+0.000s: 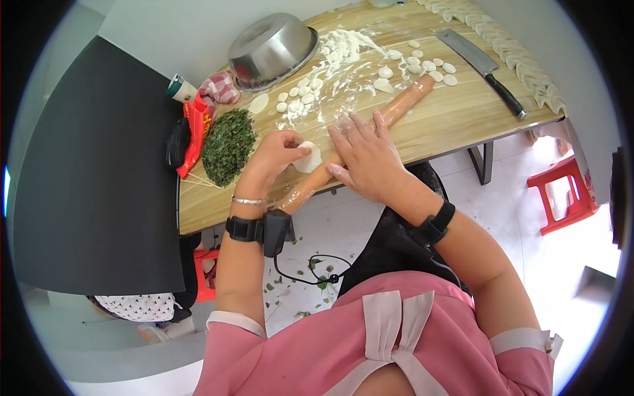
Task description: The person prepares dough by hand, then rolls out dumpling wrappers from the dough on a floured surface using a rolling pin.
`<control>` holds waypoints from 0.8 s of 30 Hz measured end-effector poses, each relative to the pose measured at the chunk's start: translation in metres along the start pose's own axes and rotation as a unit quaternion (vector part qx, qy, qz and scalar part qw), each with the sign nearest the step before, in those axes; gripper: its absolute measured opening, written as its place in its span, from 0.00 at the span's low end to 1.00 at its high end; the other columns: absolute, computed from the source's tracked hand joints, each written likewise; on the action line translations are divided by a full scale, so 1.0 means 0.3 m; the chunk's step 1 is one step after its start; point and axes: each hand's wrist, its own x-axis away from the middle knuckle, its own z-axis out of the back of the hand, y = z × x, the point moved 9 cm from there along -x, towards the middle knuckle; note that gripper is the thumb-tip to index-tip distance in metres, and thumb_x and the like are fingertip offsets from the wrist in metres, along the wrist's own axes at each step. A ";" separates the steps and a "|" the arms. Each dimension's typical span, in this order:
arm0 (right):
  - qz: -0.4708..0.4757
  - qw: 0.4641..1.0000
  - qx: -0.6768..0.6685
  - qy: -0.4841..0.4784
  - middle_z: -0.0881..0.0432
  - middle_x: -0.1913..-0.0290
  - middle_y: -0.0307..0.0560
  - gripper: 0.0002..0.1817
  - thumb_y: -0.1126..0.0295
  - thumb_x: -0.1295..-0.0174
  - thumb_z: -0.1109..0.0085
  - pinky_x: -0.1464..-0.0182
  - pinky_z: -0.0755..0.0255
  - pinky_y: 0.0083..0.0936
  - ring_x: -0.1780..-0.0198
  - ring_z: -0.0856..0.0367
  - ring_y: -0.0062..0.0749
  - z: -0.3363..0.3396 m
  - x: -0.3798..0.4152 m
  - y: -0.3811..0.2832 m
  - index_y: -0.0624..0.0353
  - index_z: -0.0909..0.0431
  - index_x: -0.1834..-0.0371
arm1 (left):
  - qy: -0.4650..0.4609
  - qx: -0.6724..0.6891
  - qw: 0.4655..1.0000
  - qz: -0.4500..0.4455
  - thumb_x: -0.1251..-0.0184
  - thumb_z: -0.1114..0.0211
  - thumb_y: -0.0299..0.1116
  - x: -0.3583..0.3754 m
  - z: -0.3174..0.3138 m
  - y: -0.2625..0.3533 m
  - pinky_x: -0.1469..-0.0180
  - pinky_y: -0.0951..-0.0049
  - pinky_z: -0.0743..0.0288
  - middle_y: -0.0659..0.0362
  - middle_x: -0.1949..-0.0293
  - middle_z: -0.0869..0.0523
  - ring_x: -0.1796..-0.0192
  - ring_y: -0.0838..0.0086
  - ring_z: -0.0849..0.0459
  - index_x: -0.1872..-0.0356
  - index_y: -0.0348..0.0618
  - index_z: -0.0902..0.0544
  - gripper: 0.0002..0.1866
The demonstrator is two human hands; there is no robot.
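My left hand (281, 153) pinches the edge of a thin round dough wrapper (308, 160) between thumb and fingers. The wrapper lies at the near side of the wooden table, against the rolling pin (403, 103). Across the middle of that long pin rests my right hand (366, 153), palm down with its fingers spread, floury at the tips. The pin runs diagonally, its lower end close to my left wrist. Small dough pieces (307, 98) lie in flour beyond my hands, and more dough discs (415, 68) sit around the pin's far end.
Chopped greens (228, 146) are heaped left of my left hand, beside a red packet (193, 135). A metal bowl (272, 49) stands upside down at the back. On the right lie a cleaver (481, 63) and a row of dumplings (508, 49). A red stool (563, 193) stands on the floor.
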 end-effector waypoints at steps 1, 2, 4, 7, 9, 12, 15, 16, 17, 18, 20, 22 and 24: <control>0.003 1.000 -0.002 0.002 0.29 0.31 0.60 0.38 0.42 0.27 0.61 0.23 0.60 0.60 0.24 0.41 0.52 0.005 0.014 0.001 0.64 0.35 0.27 | -0.001 -0.001 1.000 -0.002 0.43 0.27 0.26 0.012 -0.011 -0.002 0.67 0.79 0.30 0.61 0.67 0.17 0.67 0.79 0.22 0.58 0.31 0.18 0.14; 0.007 1.000 -0.004 0.004 0.30 0.30 0.60 0.38 0.42 0.27 0.61 0.23 0.60 0.59 0.24 0.41 0.52 0.008 0.019 0.001 0.64 0.36 0.27 | 0.028 0.068 0.997 -0.003 0.42 0.28 0.25 0.026 -0.006 -0.010 0.67 0.79 0.29 0.62 0.68 0.18 0.67 0.80 0.21 0.58 0.32 0.18 0.12; 0.003 1.000 -0.007 0.008 0.29 0.31 0.60 0.38 0.42 0.27 0.61 0.24 0.60 0.60 0.24 0.41 0.52 0.009 0.017 0.000 0.64 0.35 0.28 | 0.058 0.136 0.989 -0.003 0.41 0.28 0.24 0.042 0.006 -0.030 0.67 0.79 0.28 0.62 0.68 0.18 0.67 0.80 0.21 0.58 0.32 0.18 0.11; -0.006 1.000 -0.016 -0.004 0.27 0.33 0.61 0.38 0.42 0.27 0.61 0.24 0.59 0.60 0.25 0.40 0.53 -0.005 -0.019 -0.003 0.65 0.33 0.29 | 0.061 0.145 0.986 0.047 0.40 0.31 0.21 0.047 0.019 -0.085 0.68 0.80 0.27 0.63 0.69 0.18 0.68 0.80 0.20 0.58 0.33 0.19 0.10; -0.013 0.999 -0.023 -0.022 0.26 0.33 0.60 0.38 0.42 0.27 0.61 0.24 0.58 0.60 0.25 0.39 0.52 -0.017 -0.079 -0.008 0.65 0.32 0.29 | 0.024 0.108 0.994 0.028 0.38 0.30 0.25 0.045 0.015 -0.084 0.62 0.80 0.27 0.63 0.66 0.17 0.65 0.81 0.20 0.56 0.36 0.18 0.11; -0.042 0.991 -0.030 -0.123 0.28 0.32 0.62 0.37 0.43 0.26 0.60 0.24 0.56 0.61 0.24 0.40 0.52 -0.078 -0.186 -0.007 0.65 0.34 0.29 | 0.028 0.069 0.997 0.032 0.40 0.30 0.25 0.038 0.017 -0.058 0.69 0.79 0.29 0.63 0.70 0.18 0.70 0.81 0.22 0.58 0.31 0.18 0.11; -0.037 0.987 -0.013 -0.157 0.30 0.30 0.62 0.37 0.43 0.26 0.61 0.24 0.55 0.60 0.24 0.41 0.52 -0.125 -0.243 -0.007 0.65 0.36 0.27 | 0.014 0.026 1.000 0.003 0.41 0.30 0.27 -0.005 0.021 -0.069 0.69 0.78 0.30 0.62 0.70 0.18 0.70 0.81 0.24 0.61 0.30 0.17 0.11; -0.037 0.990 -0.013 -0.135 0.31 0.29 0.62 0.37 0.43 0.26 0.61 0.24 0.56 0.60 0.23 0.42 0.52 -0.126 -0.251 -0.009 0.65 0.37 0.27 | 0.015 0.025 1.000 0.004 0.41 0.30 0.27 -0.011 0.026 -0.068 0.69 0.78 0.30 0.62 0.70 0.18 0.70 0.81 0.24 0.61 0.30 0.17 0.11; -0.038 0.993 -0.012 -0.114 0.32 0.29 0.62 0.38 0.43 0.26 0.61 0.24 0.56 0.59 0.23 0.42 0.52 -0.127 -0.255 -0.011 0.64 0.38 0.26 | 0.008 0.016 1.000 0.002 0.41 0.31 0.27 -0.015 0.024 -0.068 0.69 0.78 0.30 0.62 0.70 0.18 0.70 0.82 0.24 0.63 0.29 0.17 0.10; -0.037 0.993 -0.013 -0.115 0.32 0.29 0.62 0.38 0.43 0.26 0.61 0.24 0.56 0.59 0.23 0.42 0.52 -0.123 -0.238 -0.014 0.64 0.38 0.26 | 0.001 0.009 1.000 0.000 0.41 0.31 0.28 -0.012 0.019 -0.061 0.70 0.78 0.31 0.62 0.69 0.18 0.70 0.82 0.25 0.64 0.29 0.16 0.10; -0.041 0.996 -0.052 -0.067 0.33 0.28 0.61 0.38 0.44 0.26 0.60 0.23 0.57 0.58 0.23 0.43 0.53 -0.070 -0.164 -0.005 0.63 0.39 0.25 | -0.003 -0.032 0.999 0.005 0.41 0.31 0.27 -0.003 0.010 -0.042 0.69 0.78 0.30 0.62 0.69 0.17 0.69 0.81 0.24 0.62 0.29 0.16 0.10; -0.022 0.998 -0.035 -0.048 0.33 0.28 0.61 0.38 0.44 0.27 0.59 0.23 0.58 0.58 0.23 0.43 0.53 -0.030 -0.060 -0.002 0.63 0.39 0.25 | -0.009 -0.073 0.997 0.008 0.40 0.31 0.26 0.013 -0.009 -0.045 0.69 0.78 0.29 0.61 0.68 0.17 0.69 0.81 0.22 0.61 0.29 0.16 0.11; -0.003 1.000 -0.018 -0.025 0.33 0.29 0.61 0.37 0.44 0.27 0.59 0.23 0.58 0.57 0.23 0.43 0.53 -0.005 -0.004 0.005 0.63 0.39 0.25 | 0.057 0.128 0.990 0.025 0.39 0.30 0.25 0.048 0.007 -0.068 0.68 0.78 0.26 0.60 0.66 0.16 0.68 0.80 0.20 0.57 0.29 0.17 0.12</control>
